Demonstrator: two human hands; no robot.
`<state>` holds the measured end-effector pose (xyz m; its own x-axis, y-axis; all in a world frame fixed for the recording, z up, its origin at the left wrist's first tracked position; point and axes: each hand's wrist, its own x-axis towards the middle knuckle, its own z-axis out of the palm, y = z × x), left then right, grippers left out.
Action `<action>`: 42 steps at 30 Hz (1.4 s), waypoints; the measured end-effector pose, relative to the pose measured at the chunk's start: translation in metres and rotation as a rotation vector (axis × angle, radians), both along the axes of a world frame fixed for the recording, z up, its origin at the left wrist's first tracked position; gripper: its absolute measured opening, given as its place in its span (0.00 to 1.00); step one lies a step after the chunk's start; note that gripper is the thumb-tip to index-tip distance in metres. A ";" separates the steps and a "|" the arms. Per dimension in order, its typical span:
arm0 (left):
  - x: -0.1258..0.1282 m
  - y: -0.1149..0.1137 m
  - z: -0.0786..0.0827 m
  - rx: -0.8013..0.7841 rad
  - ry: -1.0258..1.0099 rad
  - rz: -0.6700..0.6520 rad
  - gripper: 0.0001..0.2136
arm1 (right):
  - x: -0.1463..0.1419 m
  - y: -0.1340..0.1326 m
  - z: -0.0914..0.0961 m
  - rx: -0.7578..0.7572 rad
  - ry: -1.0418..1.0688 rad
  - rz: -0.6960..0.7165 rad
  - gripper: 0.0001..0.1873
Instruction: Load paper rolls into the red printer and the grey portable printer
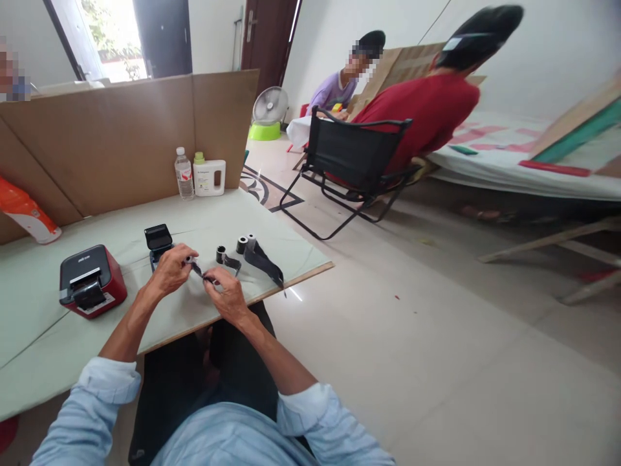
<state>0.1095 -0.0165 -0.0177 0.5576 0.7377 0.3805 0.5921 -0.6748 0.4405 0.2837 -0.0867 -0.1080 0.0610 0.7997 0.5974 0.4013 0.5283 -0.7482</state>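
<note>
My left hand [171,268] and my right hand [224,292] are both closed, pinching a small spool with a dark ribbon strip [198,268] stretched between them, just above the pale green table [204,220]. Past my fingers lie a small spool with black ribbon [226,257] and a pair of rolls trailing a wider black ribbon [259,257] toward the table's edge. A black open case [158,238] sits behind my left hand. A red and black label printer [91,279] stands to the left.
A water bottle [184,173] and a white jug [209,175] stand by the cardboard wall [121,129] at the back. An orange-white object [26,213] lies far left. Two people sit beyond at the right, one on a black folding chair [352,171]. A fan [268,111] stands on the floor.
</note>
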 end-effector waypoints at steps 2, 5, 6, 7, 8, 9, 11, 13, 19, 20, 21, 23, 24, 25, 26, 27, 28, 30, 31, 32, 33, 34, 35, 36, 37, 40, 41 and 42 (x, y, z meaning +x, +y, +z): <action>0.018 0.006 -0.003 -0.013 0.044 -0.019 0.19 | 0.013 -0.001 -0.005 -0.011 -0.007 -0.057 0.08; 0.040 0.012 -0.006 -0.032 0.078 -0.048 0.18 | 0.028 -0.004 -0.011 -0.017 -0.017 -0.112 0.09; 0.046 0.012 -0.006 -0.034 0.082 -0.055 0.18 | 0.032 -0.006 -0.012 -0.013 -0.018 -0.123 0.09; 0.050 0.013 -0.005 -0.034 0.082 -0.060 0.17 | 0.035 -0.008 -0.013 -0.007 -0.017 -0.130 0.09; 0.055 0.013 -0.003 -0.032 0.082 -0.067 0.16 | 0.037 -0.010 -0.013 -0.001 -0.015 -0.135 0.09; 0.059 0.013 0.000 -0.028 0.081 -0.075 0.15 | 0.039 -0.012 -0.013 0.008 -0.011 -0.141 0.09; 0.067 0.015 0.008 -0.012 0.079 -0.100 0.15 | 0.043 -0.014 -0.010 0.026 -0.002 -0.161 0.10; 0.078 0.020 0.017 0.016 0.081 -0.125 0.16 | 0.049 -0.012 -0.005 0.035 0.005 -0.200 0.11; 0.116 0.053 0.024 0.046 0.193 -0.110 0.18 | 0.074 0.010 0.002 0.008 -0.013 -0.339 0.13; 0.121 0.057 0.023 0.035 0.223 -0.097 0.19 | 0.077 0.015 0.000 -0.002 -0.021 -0.353 0.14; 0.125 0.061 0.021 0.023 0.250 -0.083 0.19 | 0.079 0.019 -0.003 -0.014 -0.029 -0.365 0.14; 0.129 0.066 0.017 -0.003 0.300 -0.052 0.19 | 0.082 0.026 -0.010 -0.049 -0.050 -0.384 0.13; 0.130 0.067 0.015 -0.017 0.324 -0.038 0.19 | 0.083 0.029 -0.013 -0.068 -0.060 -0.391 0.13; 0.130 0.067 0.014 -0.030 0.348 -0.025 0.19 | 0.084 0.031 -0.016 -0.085 -0.068 -0.393 0.13; 0.129 0.067 0.014 -0.041 0.369 -0.016 0.19 | 0.084 0.032 -0.018 -0.095 -0.072 -0.392 0.13; 0.129 0.067 0.015 -0.047 0.387 -0.008 0.20 | 0.084 0.033 -0.019 -0.096 -0.070 -0.390 0.13; 0.128 0.066 0.016 -0.046 0.395 -0.001 0.20 | 0.084 0.034 -0.020 -0.088 -0.063 -0.388 0.14; 0.128 0.066 0.019 -0.024 0.384 0.016 0.20 | 0.084 0.035 -0.019 -0.054 -0.037 -0.394 0.15; 0.127 0.066 0.020 -0.010 0.372 0.022 0.20 | 0.084 0.036 -0.017 -0.038 -0.021 -0.400 0.15; 0.127 0.067 0.021 0.003 0.360 0.025 0.20 | 0.084 0.036 -0.015 -0.029 -0.006 -0.405 0.16; 0.127 0.068 0.021 0.013 0.351 0.026 0.20 | 0.083 0.037 -0.014 -0.030 0.009 -0.408 0.16; 0.126 0.068 0.020 0.017 0.348 0.028 0.20 | 0.082 0.038 -0.012 -0.046 0.023 -0.407 0.16; 0.126 0.069 0.019 0.014 0.350 0.030 0.20 | 0.081 0.039 -0.011 -0.075 0.034 -0.402 0.16; 0.125 0.069 0.017 0.003 0.355 0.034 0.20 | 0.079 0.040 -0.010 -0.110 0.045 -0.395 0.15; 0.123 0.069 0.015 -0.014 0.365 0.038 0.20 | 0.078 0.041 -0.010 -0.146 0.055 -0.385 0.15; 0.118 0.070 0.010 -0.065 0.386 0.031 0.20 | 0.075 0.042 -0.010 -0.216 0.084 -0.344 0.15; 0.116 0.070 0.010 -0.069 0.385 0.030 0.20 | 0.074 0.042 -0.009 -0.222 0.097 -0.330 0.15; 0.115 0.071 0.010 -0.066 0.381 0.034 0.21 | 0.074 0.042 -0.009 -0.225 0.114 -0.314 0.15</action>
<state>0.2243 0.0545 -0.0080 0.6249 0.7741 0.1016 0.7431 -0.6296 0.2267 0.3574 -0.0447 -0.1172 0.3789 0.8415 0.3851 0.4252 0.2113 -0.8801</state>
